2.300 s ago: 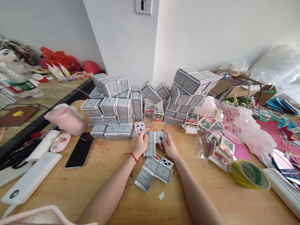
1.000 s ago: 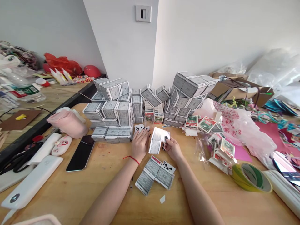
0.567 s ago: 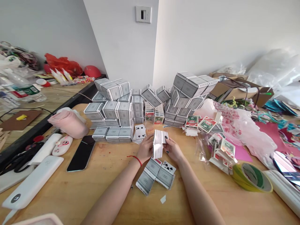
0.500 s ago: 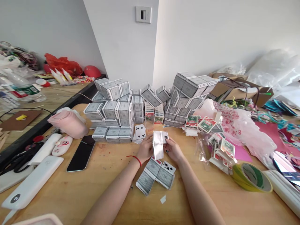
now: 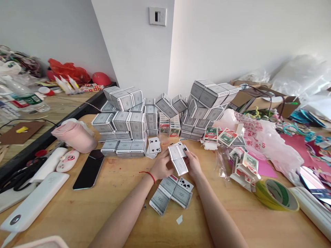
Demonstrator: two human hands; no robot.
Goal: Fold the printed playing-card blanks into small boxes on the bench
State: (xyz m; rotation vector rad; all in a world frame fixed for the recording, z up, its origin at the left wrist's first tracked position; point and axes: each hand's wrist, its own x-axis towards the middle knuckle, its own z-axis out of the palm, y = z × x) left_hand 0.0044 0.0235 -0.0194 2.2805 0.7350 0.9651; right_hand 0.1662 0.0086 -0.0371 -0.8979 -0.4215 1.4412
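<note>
Between my two hands a small block of playing cards (image 5: 179, 160), grey patterned backs showing, is held tilted above the table. My left hand (image 5: 162, 166) grips its left side, with a red string around the wrist. My right hand (image 5: 193, 163), dark polish on the nails, has its thumb on the upper right part, where a card face peeks out. Just below lie joined cards (image 5: 165, 193), back side up, and a ten of spades (image 5: 185, 184). To the left behind my hands is a small pile of face-up spade cards (image 5: 154, 146).
Stacked card blocks (image 5: 129, 124) rise at the back left, with more blocks (image 5: 207, 100) at the back right. Opened card boxes (image 5: 245, 168), a yellow tape roll (image 5: 278, 194) and a plastic bag (image 5: 269, 137) sit right. A black phone (image 5: 89, 169) and white device (image 5: 36, 201) lie left.
The card block in my hands has turned, its lower end swinging right and its top tipping away. A card face now shows at its upper edge.
</note>
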